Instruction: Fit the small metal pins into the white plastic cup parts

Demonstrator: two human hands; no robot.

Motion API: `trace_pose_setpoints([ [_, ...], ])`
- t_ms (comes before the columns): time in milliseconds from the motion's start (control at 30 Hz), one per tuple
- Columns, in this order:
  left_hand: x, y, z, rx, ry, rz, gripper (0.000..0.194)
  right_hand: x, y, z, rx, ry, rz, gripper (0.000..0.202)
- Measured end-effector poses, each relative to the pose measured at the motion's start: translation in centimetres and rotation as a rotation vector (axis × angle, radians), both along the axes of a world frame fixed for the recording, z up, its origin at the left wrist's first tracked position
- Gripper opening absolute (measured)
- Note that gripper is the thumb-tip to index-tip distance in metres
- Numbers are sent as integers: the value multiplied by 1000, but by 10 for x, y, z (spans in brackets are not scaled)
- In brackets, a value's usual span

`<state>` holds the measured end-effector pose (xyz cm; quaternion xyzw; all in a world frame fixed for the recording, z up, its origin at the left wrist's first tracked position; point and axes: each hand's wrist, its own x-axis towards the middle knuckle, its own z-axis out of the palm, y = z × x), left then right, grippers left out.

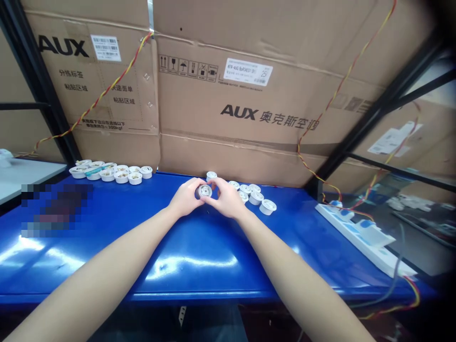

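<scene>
Both of my hands meet over the blue table [192,266], toward its back edge. Between them is a small round white part [205,191] with its face turned up toward me. My left hand [188,195] grips it from the left side. The fingers of my right hand [226,197] curve round it from the right, thumb and fingertips at its edge. A similar white part [211,176] stands just behind my hands. Several more round white parts [268,206] sit to the right of my right hand.
Several white cups [135,178] with small pieces inside stand at the back left, a teal strip [98,170] across some. A white power strip [363,237] lies at the right edge. Cardboard [228,142] rises behind; twisted red-yellow wires [107,90] hang before it.
</scene>
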<state>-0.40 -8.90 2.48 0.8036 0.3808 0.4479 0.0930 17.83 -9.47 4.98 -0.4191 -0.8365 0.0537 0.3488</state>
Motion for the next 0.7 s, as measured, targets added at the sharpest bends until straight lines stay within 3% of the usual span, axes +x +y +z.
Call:
trace_pose_setpoints([
  [233,0,0,-3,-42,-31,-58,36,-9,-3,-1,33,-64,-87,49],
  [367,0,12,-11,-117,-23,-138,55,4,8,1,-2,-129,-197,48],
  [433,-1,25,-16,-196,-4,-90,52,16,15,1,-9,-137,-240,46],
  [533,-1,48,-21,-287,55,16,30,31,25,-2,-37,-144,-198,42],
  [700,13,70,-19,-245,259,158,48,34,30,-8,-40,-262,-115,48],
])
